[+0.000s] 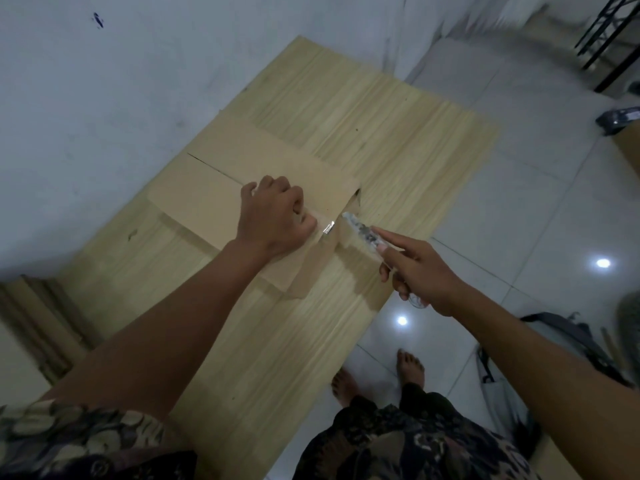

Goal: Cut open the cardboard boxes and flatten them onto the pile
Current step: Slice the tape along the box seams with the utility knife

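1. Cardboard box point(263, 181): we have it lying on the wooden table point(398, 140), toward the wall side. Its top flaps are closed along a seam that runs from the far left toward the near right corner. Whether anything is inside we cannot tell; the flaps hide the interior, and the small dark gap at the right corner shows nothing.

2. Left hand point(273, 216): we rest it on the box top with the fingers curled in. It appears to pinch a strip of clear tape point(327, 227) just beside the thumb, though the grip is partly hidden. We judge that it pins the box down and keeps the tape taut for the blade.

3. Right hand point(420, 271): we grip the cutter point(360, 232) with the forefinger laid straight along its back, which steadies and guides the tip. The tip sits at the box's right corner, at the end of the taped seam.

4. Step in hand, by our judgement: slitting the tape so the flaps can open. The box is not yet flattened.

5. Flattened cardboard point(31, 313): what seems to be the pile stands at the lower left, beside the table.
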Demonstrator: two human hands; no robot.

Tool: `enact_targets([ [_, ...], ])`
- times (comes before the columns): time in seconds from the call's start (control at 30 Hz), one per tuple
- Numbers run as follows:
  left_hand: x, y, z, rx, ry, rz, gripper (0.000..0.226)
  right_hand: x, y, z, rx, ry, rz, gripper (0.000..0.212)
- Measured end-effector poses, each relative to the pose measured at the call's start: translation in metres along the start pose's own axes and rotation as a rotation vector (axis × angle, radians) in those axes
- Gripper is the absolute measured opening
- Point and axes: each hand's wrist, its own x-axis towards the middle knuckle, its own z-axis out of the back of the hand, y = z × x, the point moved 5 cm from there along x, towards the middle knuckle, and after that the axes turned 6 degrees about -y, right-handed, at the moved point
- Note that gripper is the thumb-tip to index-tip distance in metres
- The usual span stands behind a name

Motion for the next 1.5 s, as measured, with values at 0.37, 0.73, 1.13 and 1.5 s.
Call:
enact_targets([
  [0.37,-0.017,-0.019,-0.014,0.010,0.190,0.103,0.097,0.006,-0.009,-0.005,0.112,-0.085,-0.036,0.041],
  [0.73,-0.042,-0.023,-0.026,0.023,0.039,0.011,0.064,0.010,-0.009,-0.009,0.117,-0.091,-0.054,0.040],
  [1.13,-0.050,0.007,-0.008,-0.276,0.012,-0.056,0.053,0.023,0.000,-0.034,0.021,0.075,-0.072,0.041],
  [1.5,-0.056,0.016,-0.015,-0.276,0.014,-0.062,0.054,0.019,-0.003,-0.040,-0.062,0.156,-0.042,0.041],
])
